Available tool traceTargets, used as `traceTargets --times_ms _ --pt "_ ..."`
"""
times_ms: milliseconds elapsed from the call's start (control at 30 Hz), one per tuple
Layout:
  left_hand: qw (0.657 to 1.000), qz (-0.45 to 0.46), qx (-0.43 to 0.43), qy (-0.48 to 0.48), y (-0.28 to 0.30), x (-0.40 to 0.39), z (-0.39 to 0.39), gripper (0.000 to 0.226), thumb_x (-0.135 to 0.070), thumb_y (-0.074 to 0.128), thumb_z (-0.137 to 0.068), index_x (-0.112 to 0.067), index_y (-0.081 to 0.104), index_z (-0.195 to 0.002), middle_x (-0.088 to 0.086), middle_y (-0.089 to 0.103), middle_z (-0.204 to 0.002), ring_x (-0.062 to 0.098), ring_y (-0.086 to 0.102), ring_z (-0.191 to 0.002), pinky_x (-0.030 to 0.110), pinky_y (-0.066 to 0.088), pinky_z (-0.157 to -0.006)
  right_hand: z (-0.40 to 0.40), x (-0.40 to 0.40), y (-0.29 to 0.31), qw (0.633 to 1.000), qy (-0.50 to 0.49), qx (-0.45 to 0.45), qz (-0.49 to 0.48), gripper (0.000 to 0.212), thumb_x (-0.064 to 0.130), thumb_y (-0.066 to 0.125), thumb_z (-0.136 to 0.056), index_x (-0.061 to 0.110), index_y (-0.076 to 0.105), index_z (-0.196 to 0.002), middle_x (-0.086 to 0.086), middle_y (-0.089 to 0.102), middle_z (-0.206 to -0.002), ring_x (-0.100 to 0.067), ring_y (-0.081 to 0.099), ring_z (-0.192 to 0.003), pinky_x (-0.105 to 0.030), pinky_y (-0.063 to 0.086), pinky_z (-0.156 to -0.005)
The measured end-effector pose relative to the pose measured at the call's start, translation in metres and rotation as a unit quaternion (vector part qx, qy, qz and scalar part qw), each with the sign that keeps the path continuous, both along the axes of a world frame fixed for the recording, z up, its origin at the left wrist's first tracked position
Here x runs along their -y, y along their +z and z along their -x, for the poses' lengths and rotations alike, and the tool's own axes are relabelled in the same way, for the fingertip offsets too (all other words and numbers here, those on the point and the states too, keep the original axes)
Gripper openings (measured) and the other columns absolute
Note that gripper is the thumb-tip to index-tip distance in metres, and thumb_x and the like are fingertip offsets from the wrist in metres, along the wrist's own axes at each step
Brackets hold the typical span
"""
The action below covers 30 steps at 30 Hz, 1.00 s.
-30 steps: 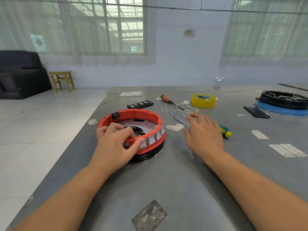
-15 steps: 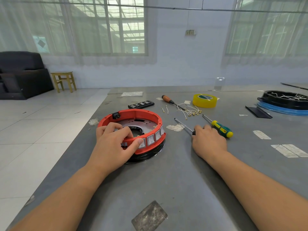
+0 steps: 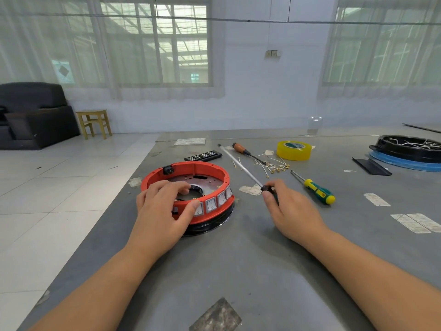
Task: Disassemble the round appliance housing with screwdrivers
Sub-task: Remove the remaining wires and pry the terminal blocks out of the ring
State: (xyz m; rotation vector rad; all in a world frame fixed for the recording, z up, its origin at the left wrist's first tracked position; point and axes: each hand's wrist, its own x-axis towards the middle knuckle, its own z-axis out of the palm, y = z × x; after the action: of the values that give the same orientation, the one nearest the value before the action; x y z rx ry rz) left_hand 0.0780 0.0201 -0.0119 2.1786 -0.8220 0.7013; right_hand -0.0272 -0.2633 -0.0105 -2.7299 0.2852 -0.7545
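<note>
Head view: right hand [image 3: 290, 211] grips a long screwdriver [image 3: 241, 164], shaft pointing away-left; red housing [image 3: 191, 170], clasped by left hand [image 3: 162, 211], lies left.

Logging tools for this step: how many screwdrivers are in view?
3. A long-shaft screwdriver held in the right hand; an orange-handled screwdriver lying left of the yellow tape roll; a green-and-yellow screwdriver lying right of that hand. No others visible.

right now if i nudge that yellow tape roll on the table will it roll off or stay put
The yellow tape roll lies flat on the table, so it would probably slide, not roll. It looks light, so a nudge should shift it easily. The loose wires nearby might get dragged.
</note>
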Motion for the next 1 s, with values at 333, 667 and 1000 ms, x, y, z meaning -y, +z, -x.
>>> traceTargets --times_ms 333,667,1000 --pt "0.993 0.113 -0.006 -0.040 0.002 0.005 0.009 0.046 -0.054 0.035 -0.101 -0.029 0.072 -0.091 -0.021 0.059 -0.110 -0.007 0.041 -0.122 0.015 0.019 -0.105 0.013 -0.002 0.007 0.972 0.164 0.031 0.162 0.061 0.080 0.024 -0.093 0.032 0.052 -0.119 0.006 0.070 -0.106 -0.025 0.066 -0.078 -0.036 0.051 -0.062" --pt "0.980 0.170 -0.084 -0.054 0.006 0.013 0.020 0.041 -0.059 0.038 -0.096 -0.034 0.069 -0.088 -0.003 0.063 -0.110 0.021 0.050 -0.121 0.031 0.036 -0.111 0.007 0.001 0.007 0.955 0.188 0.090 0.210 0.039 0.066 0.033 -0.100 0.033 0.045 -0.115 0.004 0.067 -0.098 -0.025 0.063 -0.070 -0.035 0.049 -0.051" --pt "0.981 0.168 -0.081 -0.062 0.009 0.014 0.024 0.013 -0.045 0.056 -0.096 -0.049 0.065 -0.087 -0.016 0.051 -0.112 0.018 0.046 -0.122 0.050 0.045 -0.106 0.002 0.003 -0.001 0.979 0.099 0.050 0.171 0.049 0.065 0.023 -0.101 0.028 0.054 -0.102 0.009 0.058 -0.086 -0.019 0.054 -0.071 -0.036 0.042 -0.065"
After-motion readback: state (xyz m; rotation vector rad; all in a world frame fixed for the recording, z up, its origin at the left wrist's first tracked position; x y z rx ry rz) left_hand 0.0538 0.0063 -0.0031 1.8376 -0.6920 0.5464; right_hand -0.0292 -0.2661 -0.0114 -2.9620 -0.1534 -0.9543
